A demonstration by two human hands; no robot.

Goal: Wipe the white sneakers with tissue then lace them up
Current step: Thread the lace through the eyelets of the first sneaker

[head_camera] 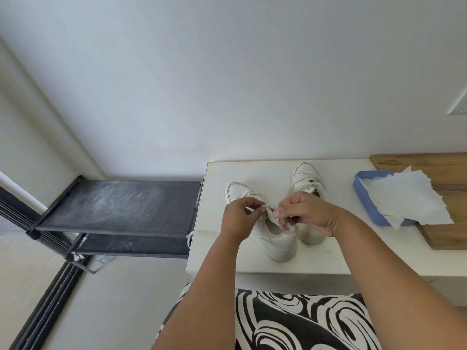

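Two white sneakers stand side by side on a white table [328,258], toes pointing away from me. Over the nearer, left sneaker [275,238], my left hand [240,218] and my right hand [305,213] each pinch a stretch of its white lace [270,212] above the tongue. The right sneaker [307,178] sits behind my right hand, which covers its heel. White tissue [406,200] spills out of a blue tray [364,195] to the right.
A wooden board [449,233] lies under the tray at the table's right end. A black fabric shoe rack [118,205] stands left of the table, with a loose white lace [189,239] hanging at its corner. The wall is close behind. My patterned garment [290,322] fills the bottom.
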